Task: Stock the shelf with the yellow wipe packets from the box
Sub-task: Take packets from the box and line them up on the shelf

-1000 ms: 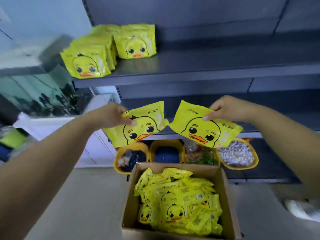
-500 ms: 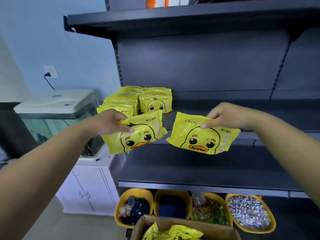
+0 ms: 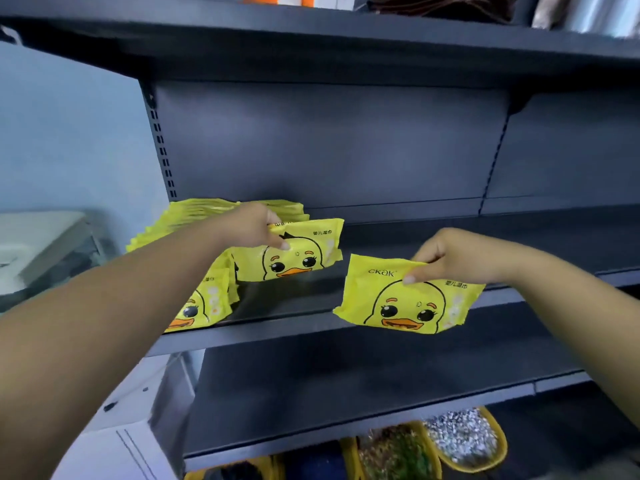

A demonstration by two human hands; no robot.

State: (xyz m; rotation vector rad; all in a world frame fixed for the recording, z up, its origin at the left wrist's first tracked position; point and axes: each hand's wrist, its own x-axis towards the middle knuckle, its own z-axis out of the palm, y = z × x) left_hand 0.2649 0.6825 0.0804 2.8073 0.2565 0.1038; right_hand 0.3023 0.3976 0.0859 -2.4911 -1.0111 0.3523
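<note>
Left hand (image 3: 251, 225) is pinching one packet (image 3: 294, 251) beside the stack (image 3: 207, 299) at nine o'clock; right hand (image 3: 446, 254) is pinching another (image 3: 408, 299) over the shelf (image 3: 450, 233) lip. Placement step; next, setting both down alongside. Box not visible.

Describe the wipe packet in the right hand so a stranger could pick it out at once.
Start at the dark grey metal shelf holding stacked yellow duck-print packets at its left end. Right of them, out past the shelf's front edge, the right hand pinches a flat yellow plastic wipe packet by its top edge. Unlike its neighbours, it hangs clear of the shelf, touching no other packet.
</note>
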